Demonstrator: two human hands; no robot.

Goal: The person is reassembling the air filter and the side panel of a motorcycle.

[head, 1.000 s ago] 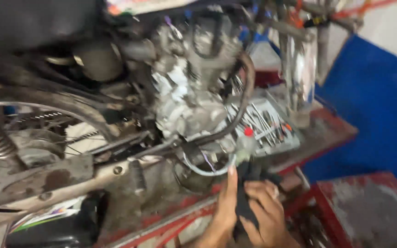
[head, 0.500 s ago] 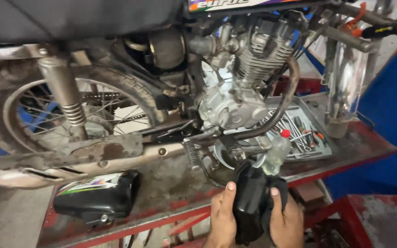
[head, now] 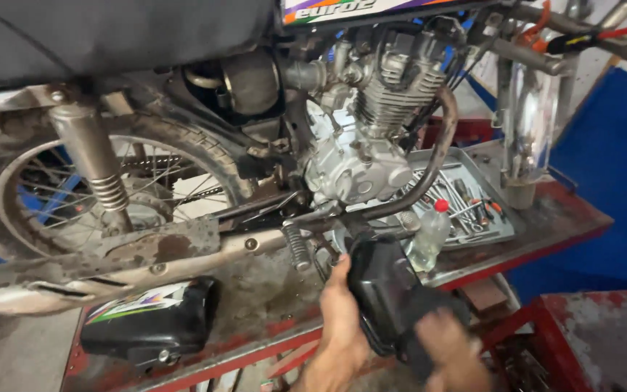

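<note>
Below the silver finned motorcycle engine (head: pixel 361 156), at the front edge of the worn red metal work stand (head: pixel 560 218), both hands grip a black moulded plastic cover (head: pixel 386 290). The left hand (head: pixel 342 327) wraps its left edge, thumb up along the side; the right hand (head: pixel 448 345) grips the lower right corner, though blur hides how the fingers lie there. The cover sits just under the curved rusty exhaust pipe (head: pixel 429 167) and beside a clear plastic bottle with a red cap (head: pixel 429 234), which stands in front of a grey tray of hand tools (head: pixel 473 203).

Handling it well likely means keeping a hand on each side so the shell does not twist — thin plastic may crack at its tabs. Watching the top edge seems wise — bottle and pipe are near. A second black side panel with coloured stripes (head: pixel 146 319) lies on the stand to the left, under the long chrome silencer (head: pixel 110 265).
</note>
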